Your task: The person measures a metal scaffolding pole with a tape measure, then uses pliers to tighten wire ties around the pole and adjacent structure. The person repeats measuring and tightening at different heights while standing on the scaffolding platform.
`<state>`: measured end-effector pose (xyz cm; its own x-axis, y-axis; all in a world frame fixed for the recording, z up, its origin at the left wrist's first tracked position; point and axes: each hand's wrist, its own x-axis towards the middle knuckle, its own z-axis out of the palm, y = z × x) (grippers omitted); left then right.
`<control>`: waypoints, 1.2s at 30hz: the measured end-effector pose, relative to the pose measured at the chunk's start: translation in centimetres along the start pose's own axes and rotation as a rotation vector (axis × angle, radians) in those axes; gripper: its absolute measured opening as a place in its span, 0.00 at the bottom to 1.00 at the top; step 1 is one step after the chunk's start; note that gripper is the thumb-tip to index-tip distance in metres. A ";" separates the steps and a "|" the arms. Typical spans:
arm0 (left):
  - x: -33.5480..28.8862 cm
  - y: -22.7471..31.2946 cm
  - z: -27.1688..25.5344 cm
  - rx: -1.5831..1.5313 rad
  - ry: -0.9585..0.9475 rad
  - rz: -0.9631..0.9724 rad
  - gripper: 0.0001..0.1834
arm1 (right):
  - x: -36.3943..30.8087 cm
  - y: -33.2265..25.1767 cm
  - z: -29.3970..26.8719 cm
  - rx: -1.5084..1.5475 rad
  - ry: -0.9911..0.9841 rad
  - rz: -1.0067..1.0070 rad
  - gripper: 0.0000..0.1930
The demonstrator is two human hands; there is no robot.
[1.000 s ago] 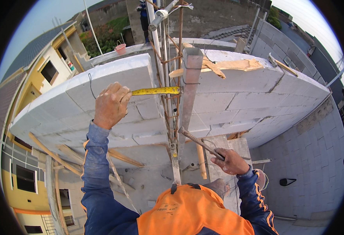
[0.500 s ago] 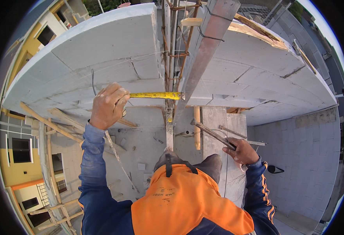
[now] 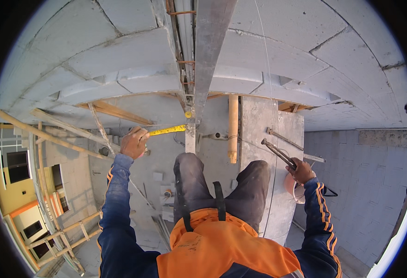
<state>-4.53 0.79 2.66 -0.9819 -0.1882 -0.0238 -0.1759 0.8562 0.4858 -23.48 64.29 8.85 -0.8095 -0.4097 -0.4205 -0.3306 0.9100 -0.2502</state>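
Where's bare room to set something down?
Grey planks look mostly bare between right thigh and right sleeve, and at their far end between wooden post and metal bar. Crowded: metal column with rebar; timber props left of the left hand.

Your yellow tape measure (image 3: 168,130) lies a little past nine o'clock from the middle of the view, its narrow, dark-marked blade drawn out almost straight from your left hand (image 3: 134,142) and pointing just short of three o'clock; your fingers hide most of its case. Your dark metal, pincer-like tool (image 3: 277,152) lies just past three o'clock, long and slim, slanting from your right hand (image 3: 301,171) with its head toward ten o'clock.
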 end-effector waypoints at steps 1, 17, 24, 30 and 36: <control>0.1 -1.1 2.2 -0.006 0.003 -0.040 0.12 | 0.9 3.7 3.4 -0.022 -0.029 0.096 0.20; 3.9 -11.7 22.5 0.130 0.176 0.124 0.10 | 2.7 26.6 45.8 -0.374 -0.116 0.741 0.39; 6.3 -14.3 23.4 0.138 0.251 0.200 0.09 | 15.6 4.0 30.0 0.736 0.618 0.065 0.27; 8.2 -15.2 23.5 0.135 0.256 0.265 0.08 | 27.2 -20.7 36.0 1.091 -0.330 -0.229 0.51; 9.1 -15.6 24.4 0.138 0.278 0.282 0.09 | 34.9 -27.3 44.4 1.266 -0.047 -0.211 0.57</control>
<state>-12.43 -2.52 -26.40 -0.9395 -0.0436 0.3397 0.0710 0.9455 0.3177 -21.20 22.30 -37.69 -0.7719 -0.5630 -0.2952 0.2605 0.1435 -0.9547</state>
